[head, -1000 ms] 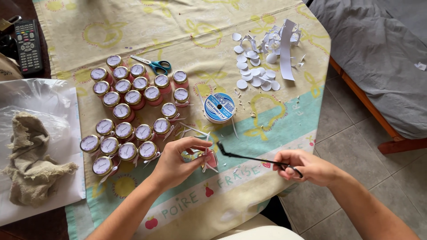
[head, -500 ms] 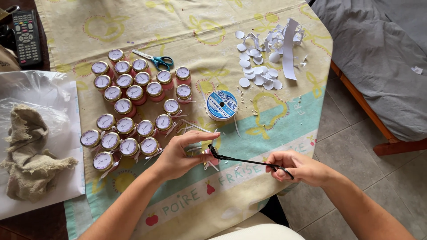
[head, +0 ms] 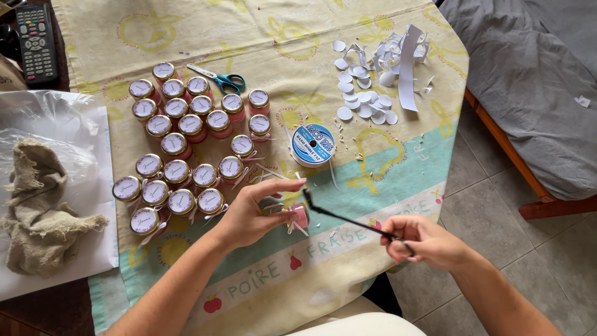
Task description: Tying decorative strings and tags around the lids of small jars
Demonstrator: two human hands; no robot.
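My left hand (head: pixel 258 211) is wrapped around a small pink jar (head: pixel 300 216) lying on its side near the table's front edge, with white ribbon ends sticking out around it. My right hand (head: pixel 423 239) pinches the near end of a thin black rod-like tool (head: pixel 348 218) whose far tip reaches the jar by my left fingertips. Several small pink jars with round labelled lids (head: pixel 180 149) stand in a cluster to the left of my left hand.
A blue-and-white spool of ribbon (head: pixel 313 144) lies behind my hands. Scissors with teal handles (head: pixel 219 78), white paper circles and scraps (head: pixel 373 81), a burlap cloth (head: pixel 37 211) on plastic, and a remote control (head: pixel 36 42) are on the table. A grey-covered bed (head: pixel 535 93) stands at the right.
My right hand has drawn the black tool slightly back toward me and to the right. My left hand keeps its hold on the jar.
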